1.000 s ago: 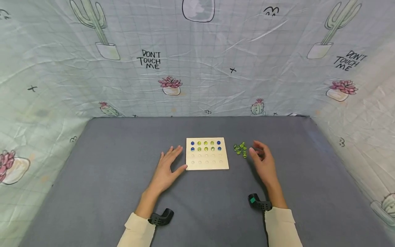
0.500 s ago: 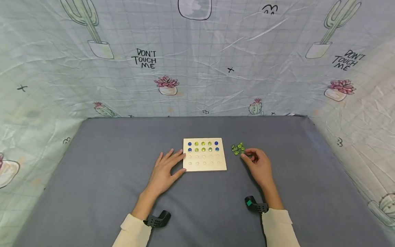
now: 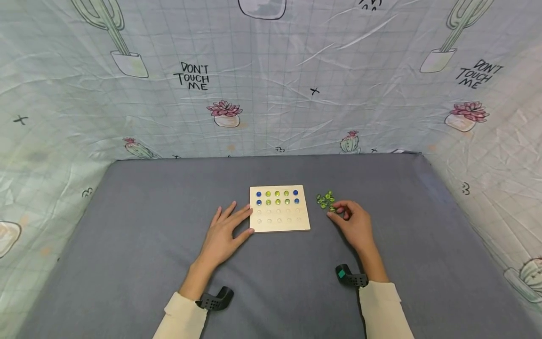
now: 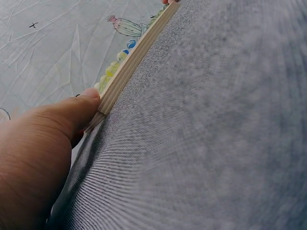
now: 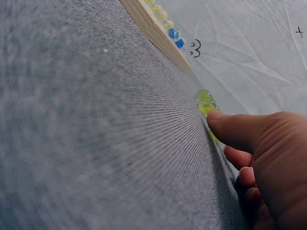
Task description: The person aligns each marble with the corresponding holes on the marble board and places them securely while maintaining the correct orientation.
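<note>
A pale wooden board (image 3: pixel 279 226) lies flat, its two far rows filled with blue and yellow-green glass beads (image 3: pixel 277 202); bare round hollows show in the two near rows. My left hand (image 3: pixel 220 238) spreads its fingers beside the board, index fingertip and thumb touching its left edge. In the left wrist view the thumb (image 4: pixel 89 94) rests against the board's corner. Right of the board is a small pile of green glass beads (image 3: pixel 325 199). My right hand (image 3: pixel 354 227) is at its near side, thumb and index finger around one green bead (image 3: pixel 332 209); the other fingers curl under.
Grey cloth (image 3: pixel 279 282) covers the table. A pale printed curtain (image 3: pixel 271 84) rises behind and at both sides. Black camera mounts sit on the left wrist (image 3: pixel 217 299) and the right wrist (image 3: pixel 351 276).
My right hand has come left and down to the bead pile, and its thumb and index finger have closed in on a bead. My left fingers have come to the board's edge. The head view has shifted slightly.
</note>
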Available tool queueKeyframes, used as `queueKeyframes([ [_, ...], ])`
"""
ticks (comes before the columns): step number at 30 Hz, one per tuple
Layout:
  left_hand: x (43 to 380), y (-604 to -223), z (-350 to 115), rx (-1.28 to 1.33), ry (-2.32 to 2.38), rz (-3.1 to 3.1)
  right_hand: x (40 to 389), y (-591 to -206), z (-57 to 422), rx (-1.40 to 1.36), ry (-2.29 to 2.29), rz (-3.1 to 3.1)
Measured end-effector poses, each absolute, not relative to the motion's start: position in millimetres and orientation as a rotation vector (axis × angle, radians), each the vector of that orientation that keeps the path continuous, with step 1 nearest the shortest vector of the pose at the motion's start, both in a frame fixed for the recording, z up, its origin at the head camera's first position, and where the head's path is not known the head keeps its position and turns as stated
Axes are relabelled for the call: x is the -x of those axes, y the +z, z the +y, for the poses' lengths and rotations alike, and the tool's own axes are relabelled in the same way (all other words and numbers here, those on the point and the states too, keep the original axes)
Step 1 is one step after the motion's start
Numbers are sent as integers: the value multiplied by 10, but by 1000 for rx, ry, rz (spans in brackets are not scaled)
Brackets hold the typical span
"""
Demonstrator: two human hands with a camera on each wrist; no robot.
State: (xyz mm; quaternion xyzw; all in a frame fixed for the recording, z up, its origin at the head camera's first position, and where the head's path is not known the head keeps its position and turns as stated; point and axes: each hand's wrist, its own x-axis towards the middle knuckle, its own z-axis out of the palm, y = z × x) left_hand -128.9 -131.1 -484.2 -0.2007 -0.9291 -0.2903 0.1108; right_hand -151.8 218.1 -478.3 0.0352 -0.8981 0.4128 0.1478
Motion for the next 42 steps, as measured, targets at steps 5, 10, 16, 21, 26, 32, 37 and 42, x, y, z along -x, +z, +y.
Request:
queueKeyframes([
  [5,1300,-4840,-1307,603,-845,-2724,1536,-4781,2193,-87,1159,-2596],
  [10,1296,-4845,-1309,618,-846,-2719,1540,-4796,2190,-88,1132,-2600],
  [16,1288,-4874,-1321,609,-835,-2734,1517,-4802,2175,-101,1120,-2602],
  [21,1288,-4872,-1312,600,-835,-2729,1521,-4801,2169,-103,1095,-2594],
  [26,1287,-4853,-1301,602,-842,-2726,1527,-4794,2168,-118,1067,-2573],
  [32,1291,-4844,-1321,596,-858,-2730,1542,-4789,2148,-133,1053,-2551],
  [37,1290,-4835,-1319,600,-860,-2739,1534,-4777,2140,-138,1049,-2540],
  [42,1281,-4841,-1301,614,-865,-2738,1513,-4761,2142,-141,1058,-2533],
])
